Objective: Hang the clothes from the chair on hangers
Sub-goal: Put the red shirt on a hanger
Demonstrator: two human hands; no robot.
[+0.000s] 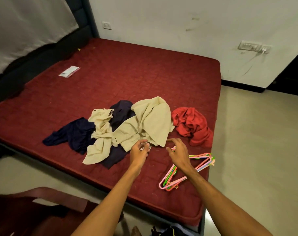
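Both arms are out over the near end of the maroon mattress point(127, 74). My left hand point(139, 152) has its fingers curled round a small glinting thing point(143, 148), right at the hem of the big cream garment point(150, 121); I cannot tell what that thing is. My right hand point(178, 155) is spread, fingers loosely bent, holding nothing. It hovers over the hook end of the plastic hangers point(203, 164).

The hangers are a pink, green and orange bundle lying flat, close to the mattress's right edge, and my right forearm crosses above them. The clothes are heaped on the mattress, not on the chair. A navy garment point(73, 133) trails off to the left and a second cream piece point(100, 126) is tangled across it. More navy cloth point(122, 111) shows behind the heap. The red garment point(190, 126) lies apart on the right, its lower folds near that same right edge.

As for room, the far half of the mattress is bare cloth apart from a clear plastic packet point(69, 71) well to the left. Pale floor point(255, 133) runs wide along the right side up to the wall. The dark red chair point(42, 210) sits at lower left, with a strip of floor between it and the mattress's near edge. The near corner of the mattress lies just under my right arm.
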